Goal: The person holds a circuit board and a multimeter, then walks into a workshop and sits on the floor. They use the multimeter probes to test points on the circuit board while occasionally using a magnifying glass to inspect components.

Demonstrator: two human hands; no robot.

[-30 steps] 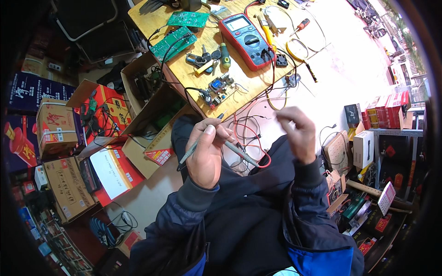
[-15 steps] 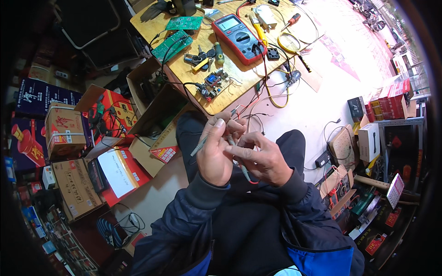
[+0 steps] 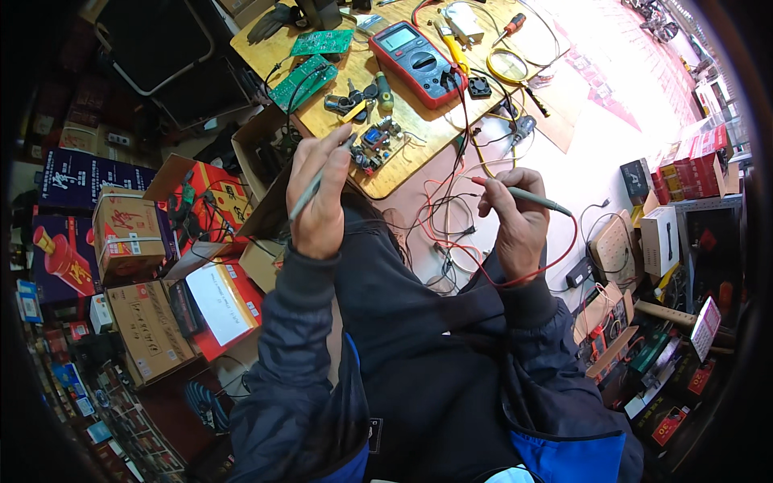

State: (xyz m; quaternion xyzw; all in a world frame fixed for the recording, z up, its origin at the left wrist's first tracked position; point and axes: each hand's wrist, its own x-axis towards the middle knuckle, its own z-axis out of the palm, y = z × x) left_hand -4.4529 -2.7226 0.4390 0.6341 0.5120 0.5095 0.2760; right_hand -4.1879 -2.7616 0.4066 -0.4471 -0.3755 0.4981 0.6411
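Note:
My left hand [image 3: 319,211] is closed round a grey multimeter probe [image 3: 306,196], its front end pointing up toward a small circuit board [image 3: 377,142] at the table's near corner. Whether the tip touches the board I cannot tell. Over my right knee, my right hand [image 3: 519,229] grips a second grey probe [image 3: 541,200], whose reddish tip points left. A red lead [image 3: 573,241] loops from that probe's back end down behind the wrist. The red and grey multimeter [image 3: 419,63] lies face up beyond the board, leads plugged in.
Keys [image 3: 351,101], a screwdriver [image 3: 385,92], green circuit boards [image 3: 322,42], a small fan [image 3: 479,87] and a magnifying glass [image 3: 507,66] lie on the wooden table [image 3: 403,173]. Loose wires hang off its edge. Cardboard boxes [image 3: 147,330] stand at the left; more goods crowd the right.
My hands, together over my lap before, have moved apart. The left has gone up and left toward the circuit board with its probe; the right has gone right and up with the other.

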